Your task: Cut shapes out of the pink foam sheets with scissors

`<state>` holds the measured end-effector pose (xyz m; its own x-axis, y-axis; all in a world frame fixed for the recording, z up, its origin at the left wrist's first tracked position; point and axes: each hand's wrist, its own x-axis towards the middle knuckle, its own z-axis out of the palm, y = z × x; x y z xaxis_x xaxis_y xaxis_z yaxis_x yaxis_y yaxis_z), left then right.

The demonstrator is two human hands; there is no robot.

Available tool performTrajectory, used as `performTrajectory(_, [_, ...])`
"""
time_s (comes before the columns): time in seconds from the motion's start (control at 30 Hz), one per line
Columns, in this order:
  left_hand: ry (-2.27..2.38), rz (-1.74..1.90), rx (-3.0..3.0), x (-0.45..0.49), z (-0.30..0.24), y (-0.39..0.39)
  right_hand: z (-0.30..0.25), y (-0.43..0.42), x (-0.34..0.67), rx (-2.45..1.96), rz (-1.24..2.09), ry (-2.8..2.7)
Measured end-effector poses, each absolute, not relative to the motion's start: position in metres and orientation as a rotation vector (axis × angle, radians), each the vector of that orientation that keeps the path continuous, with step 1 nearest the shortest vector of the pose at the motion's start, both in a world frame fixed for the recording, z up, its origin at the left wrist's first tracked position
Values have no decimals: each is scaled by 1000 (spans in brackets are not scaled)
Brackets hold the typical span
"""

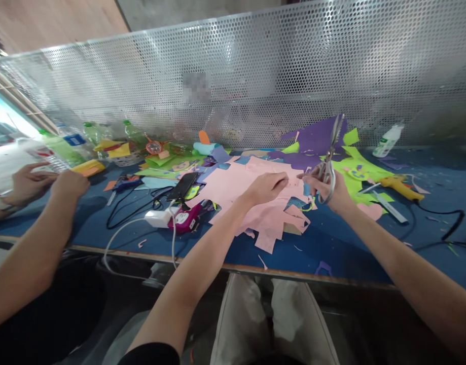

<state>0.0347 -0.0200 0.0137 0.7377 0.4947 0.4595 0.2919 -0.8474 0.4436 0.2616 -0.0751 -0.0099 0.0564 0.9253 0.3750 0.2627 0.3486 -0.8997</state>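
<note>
My right hand [326,186] is wrapped round the handles of metal scissors [333,147]. Their blades point up and away from me, above the purple felt-like sheet [320,134]. Just left of it, my left hand [270,185] is closed, fingertips pressed together and turned towards the right hand. Whatever those fingertips pinch is too small or hidden to make out. Beneath both hands lies a heap of pale pink sheets [228,185] with cut, ragged edges. A small pink piece [293,182] shows between the two hands.
On the blue table [225,248] are a yellow glue gun [402,187], a cutter knife [390,207], a white bottle [388,141], green scraps [369,165], a black phone [182,186] and a magenta box [185,219] with cables. A co-worker's hands [69,185] are at left. A perforated metal panel [248,66] stands behind.
</note>
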Motion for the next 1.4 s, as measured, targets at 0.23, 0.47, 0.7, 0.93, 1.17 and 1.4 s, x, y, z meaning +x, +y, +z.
performTrajectory(0.23, [669, 813, 2680, 40, 11, -24, -20, -71, 253, -1174, 740, -1361])
performTrajectory(0.47, [762, 1135, 2329, 56, -6, -25, -18, -69, 251, -1030, 723, -1145])
performTrajectory(0.7, [745, 1184, 2045, 67, -14, -29, -24, -65, 248, -983, 746, -1059])
performTrajectory(0.93, [755, 1198, 2002, 68, -16, -28, -21, -69, 241, -936, 758, -1006])
performTrajectory(1.17, [763, 1203, 2002, 68, -16, -31, -15, -70, 240, -908, 757, -910])
performTrajectory(1.4, [728, 1212, 1881, 72, -19, -26, -17, -72, 237, -900, 751, -979])
